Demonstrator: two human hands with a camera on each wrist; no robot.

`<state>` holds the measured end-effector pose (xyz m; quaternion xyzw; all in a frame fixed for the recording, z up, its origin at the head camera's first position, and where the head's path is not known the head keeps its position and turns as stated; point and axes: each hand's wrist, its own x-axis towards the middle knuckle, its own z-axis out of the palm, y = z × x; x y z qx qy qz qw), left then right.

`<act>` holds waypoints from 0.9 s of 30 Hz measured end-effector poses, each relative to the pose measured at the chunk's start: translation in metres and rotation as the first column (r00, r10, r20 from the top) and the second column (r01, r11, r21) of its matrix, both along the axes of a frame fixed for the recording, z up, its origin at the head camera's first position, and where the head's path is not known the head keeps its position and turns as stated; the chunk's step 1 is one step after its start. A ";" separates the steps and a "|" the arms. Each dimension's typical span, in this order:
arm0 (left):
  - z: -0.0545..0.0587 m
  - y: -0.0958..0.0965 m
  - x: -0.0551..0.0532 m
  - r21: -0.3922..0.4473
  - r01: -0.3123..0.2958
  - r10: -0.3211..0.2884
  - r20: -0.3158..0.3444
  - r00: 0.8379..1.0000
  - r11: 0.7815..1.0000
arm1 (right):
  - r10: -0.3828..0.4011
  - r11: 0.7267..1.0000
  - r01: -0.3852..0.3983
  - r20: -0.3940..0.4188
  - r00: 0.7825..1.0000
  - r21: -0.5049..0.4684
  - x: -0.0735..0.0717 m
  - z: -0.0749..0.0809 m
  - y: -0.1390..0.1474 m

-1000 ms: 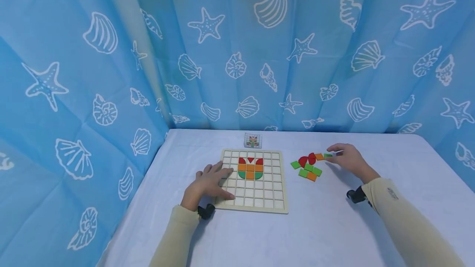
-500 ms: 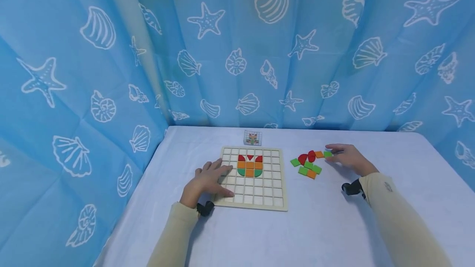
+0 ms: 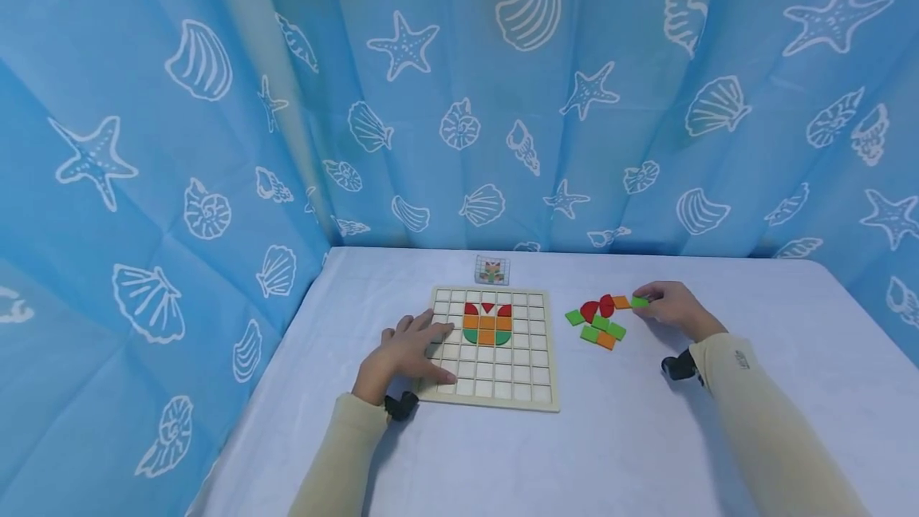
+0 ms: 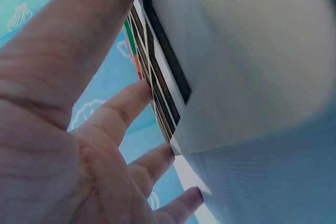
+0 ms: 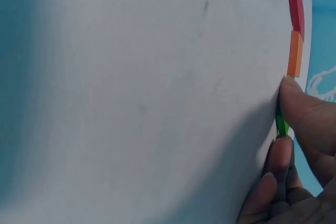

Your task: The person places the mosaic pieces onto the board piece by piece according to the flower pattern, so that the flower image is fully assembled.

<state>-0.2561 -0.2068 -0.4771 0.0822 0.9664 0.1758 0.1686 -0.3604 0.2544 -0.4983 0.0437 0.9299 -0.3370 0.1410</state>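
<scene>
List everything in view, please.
Cloth-covered table: 1, white, beneath
Square gridded board: 1, cream, on table
Inlaid pieces: 9 (3 red, 4 orange, 2 green), on board
Square tiles: 7 (5 green, 2 orange), right of board
Rounded tiles: count unclear, red, among squares
Patterned card: 1, greyish, behind board
Shell-print curtain: count unclear, blue, background
Wrist cameras: 2, black, foreground
Sleeves: 2, beige, foreground
Left hand: 1, on board
Right hand: 1, pinching green tile
</scene>
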 end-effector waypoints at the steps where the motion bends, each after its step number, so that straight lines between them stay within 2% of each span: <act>1: -0.001 0.000 0.000 0.000 0.000 0.000 -0.003 1.000 1.000 | -0.002 1.000 0.002 -0.006 1.000 0.004 0.000 0.001 0.000; 7: -0.003 0.001 -0.001 0.005 -0.010 0.010 0.004 1.000 1.000 | -0.013 0.999 0.015 -0.034 0.999 0.037 0.000 0.001 -0.001; 14: 0.000 0.000 0.000 -0.004 -0.025 0.025 0.017 1.000 1.000 | 0.016 0.998 -0.012 -0.071 0.997 0.056 0.002 0.001 -0.004; 21: 0.005 -0.001 0.001 0.002 -0.010 0.010 0.012 1.000 1.000 | 0.015 0.997 -0.009 -0.083 0.996 0.074 0.006 0.007 -0.007; 27: 0.004 0.001 0.001 -0.004 -0.008 0.008 0.018 1.000 1.000 | 0.013 0.996 -0.006 -0.083 0.996 0.086 0.012 0.012 -0.007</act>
